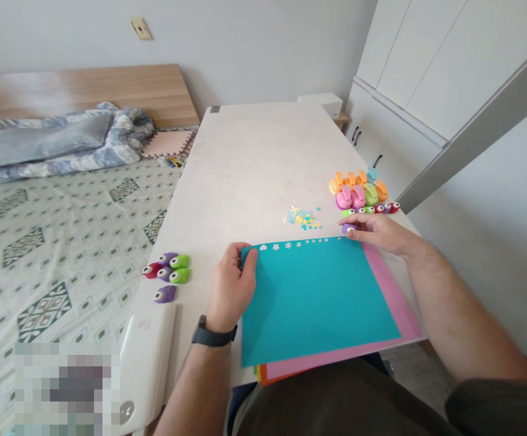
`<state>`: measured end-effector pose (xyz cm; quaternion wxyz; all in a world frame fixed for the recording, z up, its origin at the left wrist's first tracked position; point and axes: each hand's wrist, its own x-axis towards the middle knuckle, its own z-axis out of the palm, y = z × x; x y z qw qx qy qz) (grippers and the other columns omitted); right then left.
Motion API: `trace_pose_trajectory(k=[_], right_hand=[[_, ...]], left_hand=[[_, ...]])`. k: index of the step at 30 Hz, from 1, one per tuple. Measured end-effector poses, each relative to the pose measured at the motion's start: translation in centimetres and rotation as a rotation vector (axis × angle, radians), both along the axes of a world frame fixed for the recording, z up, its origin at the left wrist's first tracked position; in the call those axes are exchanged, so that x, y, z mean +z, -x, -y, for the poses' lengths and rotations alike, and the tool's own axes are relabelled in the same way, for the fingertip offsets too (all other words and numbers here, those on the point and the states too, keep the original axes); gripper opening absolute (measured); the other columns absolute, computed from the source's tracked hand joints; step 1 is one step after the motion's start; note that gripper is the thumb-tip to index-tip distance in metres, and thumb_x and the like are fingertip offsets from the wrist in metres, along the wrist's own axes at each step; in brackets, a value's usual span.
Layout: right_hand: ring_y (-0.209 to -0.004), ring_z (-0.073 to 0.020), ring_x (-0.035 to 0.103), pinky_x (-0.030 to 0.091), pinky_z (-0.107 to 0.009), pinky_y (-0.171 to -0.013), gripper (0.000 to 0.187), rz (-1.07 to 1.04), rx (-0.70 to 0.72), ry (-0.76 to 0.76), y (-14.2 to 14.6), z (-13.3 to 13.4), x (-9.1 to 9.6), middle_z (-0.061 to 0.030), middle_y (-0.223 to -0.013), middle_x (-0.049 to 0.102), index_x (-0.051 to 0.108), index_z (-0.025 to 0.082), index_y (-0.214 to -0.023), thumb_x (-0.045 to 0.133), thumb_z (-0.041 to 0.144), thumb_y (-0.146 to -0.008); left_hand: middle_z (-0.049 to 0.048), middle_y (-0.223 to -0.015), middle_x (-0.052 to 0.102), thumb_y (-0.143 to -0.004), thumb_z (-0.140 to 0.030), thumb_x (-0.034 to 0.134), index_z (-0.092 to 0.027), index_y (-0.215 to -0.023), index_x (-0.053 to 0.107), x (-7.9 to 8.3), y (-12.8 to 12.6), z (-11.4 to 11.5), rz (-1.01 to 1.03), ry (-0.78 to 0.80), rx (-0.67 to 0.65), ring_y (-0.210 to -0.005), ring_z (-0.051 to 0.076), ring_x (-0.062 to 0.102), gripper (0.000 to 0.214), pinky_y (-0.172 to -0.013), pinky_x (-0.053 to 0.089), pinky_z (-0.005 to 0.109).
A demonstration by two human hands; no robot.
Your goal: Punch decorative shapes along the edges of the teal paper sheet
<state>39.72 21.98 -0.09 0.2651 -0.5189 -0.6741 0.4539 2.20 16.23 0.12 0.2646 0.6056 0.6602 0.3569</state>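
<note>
Dark shirt point(327, 399) seen nearest, one teal sheet point(313, 297) laid over pink paper point(392, 292), far-left corner pinched by left hand point(236, 278), one purple punch point(346, 228) pinched at the sheet's far edge by right hand point(374, 232), six small punches point(164, 275) grouped at left, eight larger punches point(358, 196) set beyond.

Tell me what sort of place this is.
Most likely a bedroom doubling as a craft space: a bed with a wooden headboard, and beside it a white table bearing a punched teal sheet and colourful punches.

You have 1 teal sheet point(317, 300), 1 watch point(215, 336), 8 big punches point(358, 196) and 6 left-side punches point(164, 274) (3 purple).
</note>
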Motion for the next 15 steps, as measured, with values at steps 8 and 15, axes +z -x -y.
trace_pose_trajectory(k=[8, 15], right_hand=[[-0.093, -0.0213, 0.065, 0.056, -0.038, -0.084, 0.056, -0.144, -0.032, 0.063, -1.0, -0.5, -1.3, -0.0061, -0.107, 0.069, 0.07, 0.024, -0.124, 0.09, 0.038, -0.073], [-0.089, -0.0216, 0.064, 0.054, -0.038, -0.081, 0.056, -0.065, 0.051, 0.07, -1.2, -0.3, -0.8, -0.0054, -0.105, 0.071, 0.071, 0.026, -0.13, 0.084, 0.041, -0.078]], left_hand=[[-0.0019, -0.071, 0.061, -0.096, -0.046, 0.057, -0.022, -0.104, 0.065, -0.1, 0.1, -0.1, 0.032, -0.024, 0.003, -0.062, 0.014, 0.052, 0.026, -0.055, 0.037, 0.025], [-0.0033, -0.067, 0.057, -0.095, -0.045, 0.059, -0.022, -0.103, 0.065, 0.1, -0.1, 0.0, 0.042, -0.052, 0.023, -0.057, 0.013, 0.048, 0.026, -0.054, 0.036, 0.024]])
